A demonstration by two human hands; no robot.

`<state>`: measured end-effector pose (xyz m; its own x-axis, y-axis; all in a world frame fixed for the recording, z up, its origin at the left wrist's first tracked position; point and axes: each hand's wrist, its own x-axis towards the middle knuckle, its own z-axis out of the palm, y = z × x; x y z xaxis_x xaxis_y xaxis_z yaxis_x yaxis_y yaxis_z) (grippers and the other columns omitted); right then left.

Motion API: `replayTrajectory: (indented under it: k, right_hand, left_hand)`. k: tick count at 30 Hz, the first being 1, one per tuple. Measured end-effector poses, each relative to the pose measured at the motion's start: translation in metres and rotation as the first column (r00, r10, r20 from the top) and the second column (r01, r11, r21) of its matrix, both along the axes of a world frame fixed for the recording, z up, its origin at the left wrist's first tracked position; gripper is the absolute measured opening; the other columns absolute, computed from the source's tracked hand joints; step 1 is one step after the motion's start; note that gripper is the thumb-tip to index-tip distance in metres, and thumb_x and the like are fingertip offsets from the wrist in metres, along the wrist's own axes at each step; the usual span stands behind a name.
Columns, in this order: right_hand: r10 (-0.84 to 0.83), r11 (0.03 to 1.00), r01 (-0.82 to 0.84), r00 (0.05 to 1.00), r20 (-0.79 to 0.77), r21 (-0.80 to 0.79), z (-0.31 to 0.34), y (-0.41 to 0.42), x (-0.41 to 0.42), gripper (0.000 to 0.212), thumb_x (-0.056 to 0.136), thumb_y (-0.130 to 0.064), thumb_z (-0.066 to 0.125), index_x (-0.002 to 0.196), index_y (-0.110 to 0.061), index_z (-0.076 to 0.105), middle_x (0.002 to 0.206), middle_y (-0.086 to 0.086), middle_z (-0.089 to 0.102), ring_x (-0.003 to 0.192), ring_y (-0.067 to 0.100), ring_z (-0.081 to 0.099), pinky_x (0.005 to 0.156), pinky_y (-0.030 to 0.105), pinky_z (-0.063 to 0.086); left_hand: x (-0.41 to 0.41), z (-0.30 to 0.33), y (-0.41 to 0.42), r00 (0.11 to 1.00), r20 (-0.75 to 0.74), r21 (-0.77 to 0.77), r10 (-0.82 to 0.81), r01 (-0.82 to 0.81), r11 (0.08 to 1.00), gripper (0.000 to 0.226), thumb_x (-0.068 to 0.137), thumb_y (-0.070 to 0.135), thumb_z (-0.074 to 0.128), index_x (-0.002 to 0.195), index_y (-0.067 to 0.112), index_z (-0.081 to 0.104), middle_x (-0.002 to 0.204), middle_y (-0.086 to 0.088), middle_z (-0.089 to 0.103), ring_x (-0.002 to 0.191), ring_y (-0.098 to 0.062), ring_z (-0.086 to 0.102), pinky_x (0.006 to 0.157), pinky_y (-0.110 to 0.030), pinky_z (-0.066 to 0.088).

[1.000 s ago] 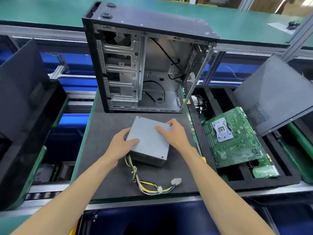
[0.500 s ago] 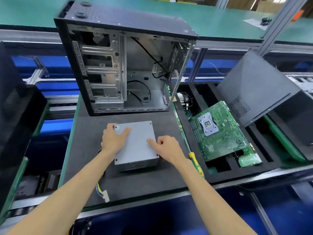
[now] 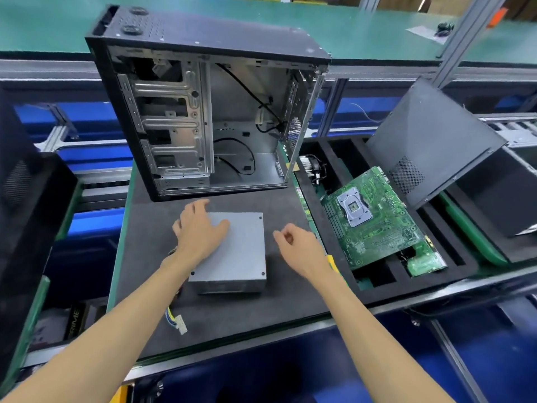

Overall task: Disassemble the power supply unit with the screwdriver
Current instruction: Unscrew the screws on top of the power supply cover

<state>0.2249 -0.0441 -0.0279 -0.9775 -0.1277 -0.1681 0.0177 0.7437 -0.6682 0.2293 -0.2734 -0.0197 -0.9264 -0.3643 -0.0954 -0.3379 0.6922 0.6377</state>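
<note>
While the left hand (image 3: 200, 231) lies flat with its fingers spread on the top of the power supply (image 3: 235, 251), covering the box's far left corner, the right hand (image 3: 299, 245) hangs just off the box's right side, touching nothing, its fingers loosely curled and holding nothing. The power supply is a grey metal box lying flat near the middle of the black foam mat (image 3: 151, 237), with small screws visible at the corners of its top plate. A bundle of yellow and black wires (image 3: 171, 317) comes out from under the left forearm and ends in a white plug (image 3: 181, 328) near the mat's near edge. A yellow object (image 3: 331, 261), partly hidden behind the right wrist, lies at the mat's right edge; whether it is the screwdriver cannot be told. An open computer case (image 3: 203, 112) stands upright at the mat's far edge. To the right, a black foam tray (image 3: 465, 266) holds a green circuit board (image 3: 374, 222) lying tilted across its slots, with a dark side panel (image 3: 430, 141) leaning over the tray's far right corner.
</note>
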Motion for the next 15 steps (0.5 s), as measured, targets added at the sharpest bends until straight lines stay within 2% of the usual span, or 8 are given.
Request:
replayTrajectory:
  k: [2, 4, 7, 10, 13, 15]
  right_hand:
    - [-0.064, 0.996, 0.068, 0.995, -0.078, 0.052, 0.003, 0.014, 0.000, 0.017, 0.099, -0.040, 0.055, 0.089, -0.026, 0.057, 0.078, -0.012, 0.063, 0.077, 0.014, 0.061, 0.066, 0.033, 0.046]
    - [-0.119, 0.989, 0.127, 0.988, -0.101, 0.079, 0.003, 0.029, 0.001, 0.009, 0.098, -0.034, 0.056, 0.095, -0.025, 0.056, 0.083, -0.010, 0.062, 0.082, 0.014, 0.059, 0.068, 0.034, 0.044]
    - [-0.206, 0.958, 0.222, 0.973, -0.101, 0.181, -0.003, 0.054, 0.009, 0.017, 0.096, -0.031, 0.058, 0.109, -0.020, 0.053, 0.105, 0.001, 0.059, 0.099, 0.024, 0.055, 0.074, 0.036, 0.045]
    - [-0.284, 0.916, 0.284, 0.958, -0.041, 0.285, -0.014, 0.078, 0.021, 0.028, 0.095, -0.034, 0.061, 0.115, -0.018, 0.049, 0.117, 0.006, 0.053, 0.112, 0.028, 0.050, 0.076, 0.036, 0.041]
    - [-0.292, 0.904, 0.241, 0.952, 0.096, 0.353, -0.029, 0.095, 0.032, 0.035, 0.094, -0.039, 0.065, 0.117, -0.016, 0.052, 0.118, 0.006, 0.057, 0.111, 0.029, 0.056, 0.082, 0.038, 0.048]
    - [-0.301, 0.911, 0.247, 0.946, 0.121, 0.331, -0.037, 0.100, 0.037, 0.029, 0.093, -0.036, 0.065, 0.112, -0.016, 0.055, 0.112, 0.006, 0.062, 0.103, 0.028, 0.060, 0.080, 0.037, 0.050]
  left_hand:
    - [0.000, 0.005, 0.016, 0.971, -0.199, -0.053, -0.133, 0.125, 0.991, 0.060, 0.090, 0.028, 0.064, 0.145, 0.020, 0.042, 0.145, 0.001, 0.042, 0.139, -0.021, 0.035, 0.117, -0.040, 0.015]
    - [-0.004, 0.009, 0.040, 0.924, -0.275, -0.041, -0.266, 0.265, 0.963, 0.053, 0.091, 0.026, 0.065, 0.140, 0.023, 0.047, 0.141, 0.004, 0.047, 0.131, -0.018, 0.040, 0.111, -0.032, 0.019]
    - [-0.007, 0.009, 0.077, 0.858, -0.245, 0.006, -0.451, 0.466, 0.885, 0.040, 0.094, 0.034, 0.062, 0.133, 0.030, 0.052, 0.137, 0.008, 0.050, 0.125, -0.014, 0.043, 0.105, -0.028, 0.024]
    - [-0.011, 0.004, 0.103, 0.817, -0.189, -0.081, -0.544, 0.539, 0.838, 0.033, 0.094, 0.037, 0.060, 0.126, 0.030, 0.057, 0.132, 0.008, 0.057, 0.125, -0.014, 0.047, 0.107, -0.031, 0.023]
    - [-0.012, 0.002, 0.118, 0.800, -0.150, -0.095, -0.581, 0.574, 0.814, 0.029, 0.096, 0.032, 0.058, 0.124, 0.026, 0.059, 0.129, 0.003, 0.059, 0.123, -0.019, 0.051, 0.108, -0.036, 0.029]
    - [-0.009, -0.002, 0.122, 0.775, -0.118, -0.082, -0.621, 0.616, 0.784, 0.028, 0.096, 0.028, 0.059, 0.124, 0.024, 0.060, 0.128, 0.002, 0.060, 0.121, -0.019, 0.052, 0.108, -0.039, 0.033]
